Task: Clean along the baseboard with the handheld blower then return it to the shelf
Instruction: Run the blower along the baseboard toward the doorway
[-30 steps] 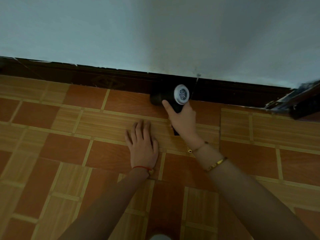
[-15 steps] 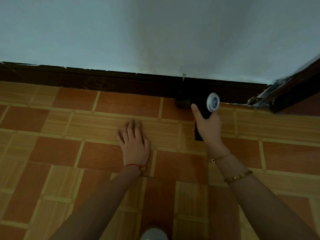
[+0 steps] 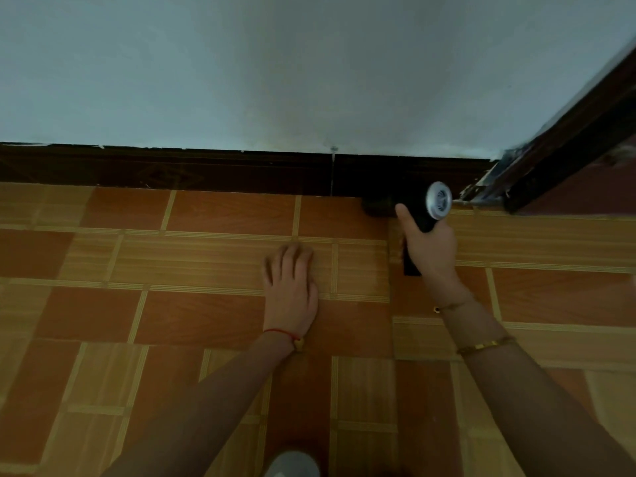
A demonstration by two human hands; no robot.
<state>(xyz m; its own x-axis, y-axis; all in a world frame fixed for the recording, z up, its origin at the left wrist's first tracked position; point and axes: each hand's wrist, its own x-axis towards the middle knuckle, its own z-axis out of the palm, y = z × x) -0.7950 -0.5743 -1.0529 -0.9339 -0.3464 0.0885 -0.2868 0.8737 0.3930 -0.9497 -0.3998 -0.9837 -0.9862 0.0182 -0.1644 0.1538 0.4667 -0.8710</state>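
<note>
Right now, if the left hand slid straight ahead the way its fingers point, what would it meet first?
Bare floor tiles lie ahead of the left hand, then the dark baseboard at the foot of the wall. The blower sits off to its right, likely out of line.

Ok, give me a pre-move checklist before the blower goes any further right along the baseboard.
1. Right hand wrapped firmly around the blower: ok.
2. Nozzle aimed at the baseboard: ok, it points at the base of it.
3. Left hand flat on the floor for support: ok.
4. Room to continue right: not ok, the door frame is right beside the blower.
5. Dust cleared: cannot tell.
6. Shelf in view: not ok.
</note>
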